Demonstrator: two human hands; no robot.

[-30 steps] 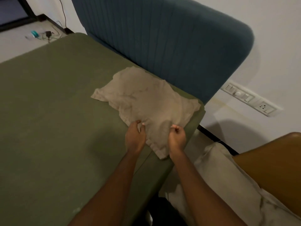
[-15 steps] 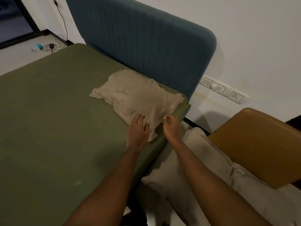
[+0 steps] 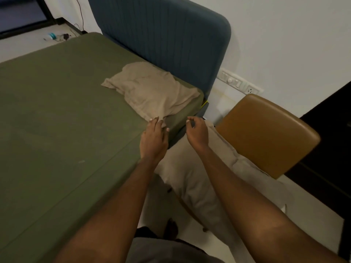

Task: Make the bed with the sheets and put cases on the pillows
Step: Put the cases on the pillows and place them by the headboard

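Observation:
A beige pillowcase (image 3: 152,92) lies flat and crumpled on the green sheeted mattress (image 3: 66,120), near the blue headboard (image 3: 167,35). My left hand (image 3: 153,139) lies flat with straight fingers on the mattress edge, its fingertips touching the near corner of the pillowcase. To the right, my right hand (image 3: 196,130) hovers off the bed edge with fingers loosely curled and holds nothing. A beige pillow (image 3: 201,179) leans on the brown chair (image 3: 266,133) just below my right arm.
The chair stands close to the bed's right side, leaving a narrow strip of white floor (image 3: 157,202). A switch panel (image 3: 239,84) is on the wall behind. Cables and a small object (image 3: 57,36) lie on the floor beyond the bed. A dark cabinet (image 3: 330,149) is far right.
Both hands pinched the pillowcase's near edge a second ago. They have let go and drawn back toward the bed edge; the right hand is now off the bed. The view has shifted right.

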